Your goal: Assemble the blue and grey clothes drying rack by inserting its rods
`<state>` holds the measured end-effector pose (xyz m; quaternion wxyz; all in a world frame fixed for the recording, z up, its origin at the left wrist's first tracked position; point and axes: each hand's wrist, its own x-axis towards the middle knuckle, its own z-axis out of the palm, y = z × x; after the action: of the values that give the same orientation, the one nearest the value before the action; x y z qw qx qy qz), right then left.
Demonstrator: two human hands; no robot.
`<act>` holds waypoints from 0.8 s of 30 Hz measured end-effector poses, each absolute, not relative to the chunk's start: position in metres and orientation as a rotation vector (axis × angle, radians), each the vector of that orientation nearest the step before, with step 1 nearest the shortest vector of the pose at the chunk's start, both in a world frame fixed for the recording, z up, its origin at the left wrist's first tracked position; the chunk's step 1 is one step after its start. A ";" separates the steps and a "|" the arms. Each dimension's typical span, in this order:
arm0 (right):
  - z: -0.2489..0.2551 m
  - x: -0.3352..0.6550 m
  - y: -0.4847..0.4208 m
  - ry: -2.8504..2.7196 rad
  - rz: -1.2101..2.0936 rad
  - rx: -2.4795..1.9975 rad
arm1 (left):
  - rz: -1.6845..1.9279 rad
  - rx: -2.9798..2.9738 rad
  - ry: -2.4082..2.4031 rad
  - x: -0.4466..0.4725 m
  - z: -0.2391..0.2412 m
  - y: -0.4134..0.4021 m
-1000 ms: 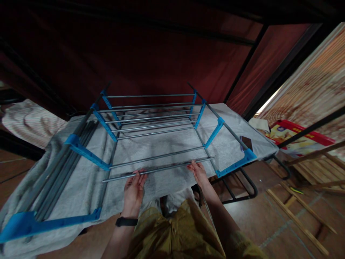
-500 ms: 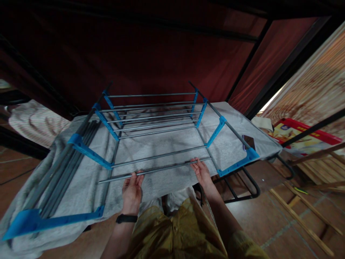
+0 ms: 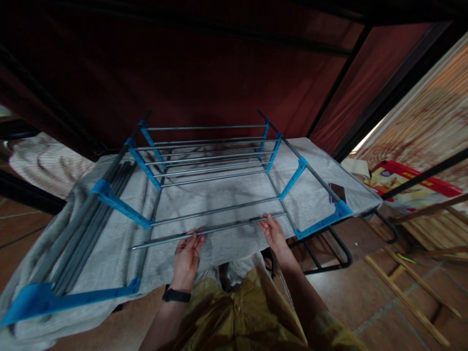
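A thin grey metal rod (image 3: 226,226) runs across in front of me, its left end lying over a side tube of the rack. My left hand (image 3: 187,253) pinches the rod left of its middle. Near the rod's right end, the fingers of my right hand (image 3: 271,231) close around it. Beyond the rod stands a partly assembled rack with grey tubes and blue plastic brackets (image 3: 290,180), several crossbars (image 3: 215,212) spanning between its sides. Both of its sides rest on the grey cloth (image 3: 219,192).
Several loose grey tubes (image 3: 91,234) lie at the left, behind a blue corner bracket (image 3: 84,300). A phone (image 3: 337,191) rests at the right side. Further right are a red and yellow box (image 3: 409,185) and a wooden frame (image 3: 409,292) on the tiled floor.
My left hand has slid a little to the right along the rod. My right hand stays in about the same place, and the rack has not moved.
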<state>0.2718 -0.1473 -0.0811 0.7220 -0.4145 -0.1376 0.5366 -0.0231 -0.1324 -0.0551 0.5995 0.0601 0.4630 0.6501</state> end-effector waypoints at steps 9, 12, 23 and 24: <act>-0.080 0.272 -0.147 -0.278 1.186 -0.869 | 1.551 0.135 1.096 -0.023 -0.057 -0.131; -0.080 0.271 -0.148 -0.285 1.169 -0.877 | 1.562 0.121 1.101 -0.023 -0.058 -0.131; -0.081 0.272 -0.147 -0.305 1.176 -0.907 | 1.533 0.187 1.067 -0.024 -0.057 -0.134; -0.081 0.272 -0.147 -0.304 1.177 -0.906 | 1.534 0.199 1.076 -0.024 -0.058 -0.135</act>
<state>0.2716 -0.1473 -0.0813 0.7262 -0.4111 -0.1377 0.5336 -0.0238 -0.1345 -0.0578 0.5881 0.0855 0.4619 0.6584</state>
